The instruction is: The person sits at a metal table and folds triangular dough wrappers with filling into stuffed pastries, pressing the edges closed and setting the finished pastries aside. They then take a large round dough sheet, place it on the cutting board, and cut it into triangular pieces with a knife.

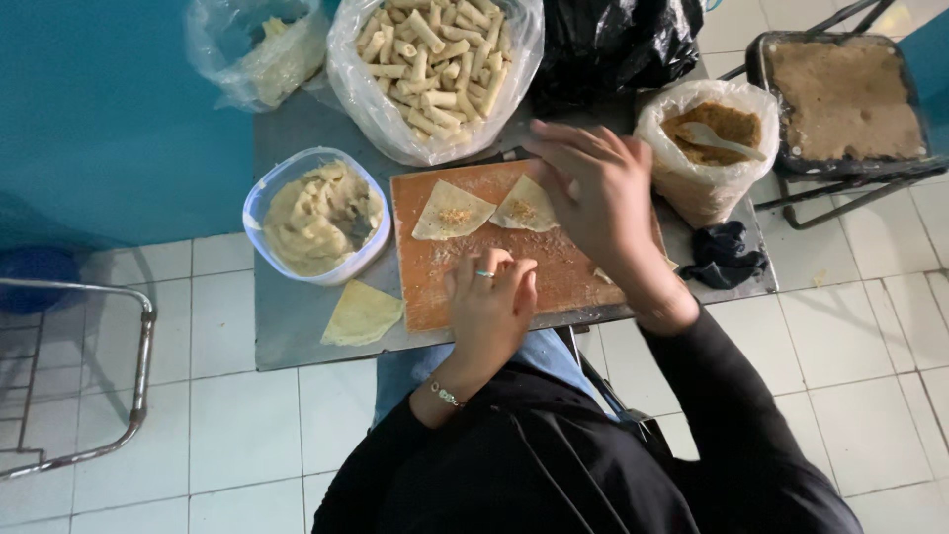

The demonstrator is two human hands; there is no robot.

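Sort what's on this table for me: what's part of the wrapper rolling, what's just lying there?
In use: left hand, right hand, wooden board, two filled wrappers, filling bag with spoon, paste tub, bag of finished rolls.
Lying about: black cloth, black bag, spare wrapper.

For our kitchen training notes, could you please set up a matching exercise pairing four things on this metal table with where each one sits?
Things:
1. Clear round plastic tub of pale paste
2. Clear plastic bag of rolled pastry sticks
3. White spoon
4. Folded triangular pastry sheet with crumb filling

Places:
A. On the orange cutting board
B. In the bag of brown crumbs
C. Left of the board
D. Behind the board, at the table's far edge

Pairs: 1-C, 2-D, 3-B, 4-A
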